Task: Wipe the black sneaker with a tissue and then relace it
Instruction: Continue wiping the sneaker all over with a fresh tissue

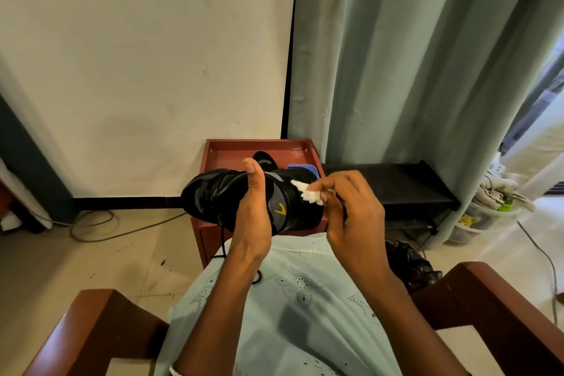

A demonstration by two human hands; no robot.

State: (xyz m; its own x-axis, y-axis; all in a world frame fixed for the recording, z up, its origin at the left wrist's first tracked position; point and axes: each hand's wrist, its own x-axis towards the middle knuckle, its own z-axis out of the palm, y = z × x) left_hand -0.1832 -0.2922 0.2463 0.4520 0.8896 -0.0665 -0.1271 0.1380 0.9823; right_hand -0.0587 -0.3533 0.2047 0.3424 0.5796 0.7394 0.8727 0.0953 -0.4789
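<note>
The left hand (254, 217) grips a black low-top sneaker with a small yellow logo on its side (232, 198), thumb pointing up across the near side of the shoe and the fingers wrapped out of sight behind it. The sneaker is held up in the air on its side, toe to the left of the grip and heel to the right, above the near edge of a small reddish-brown wooden side table with a raised rim (213, 156). A loose black shoelace (224, 241) hangs down from the shoe just left of the wrist and curls onto the pale green patterned garment (305, 299) covering the person's lap.

The right hand (354, 217) pinches a crumpled white tissue (308, 192) between thumb and fingertips, the other fingers curled loosely. The tissue sticks out to the left of this pinch and touches the upper heel part of the sneaker, just right of the left thumb.

Behind the held shoe, on the table top, lie a dark oval insole-like piece (265, 160) and a blue flat object (302, 168), both partly hidden. The wooden chair arms (100, 323) flank the forearms on either side.
</note>
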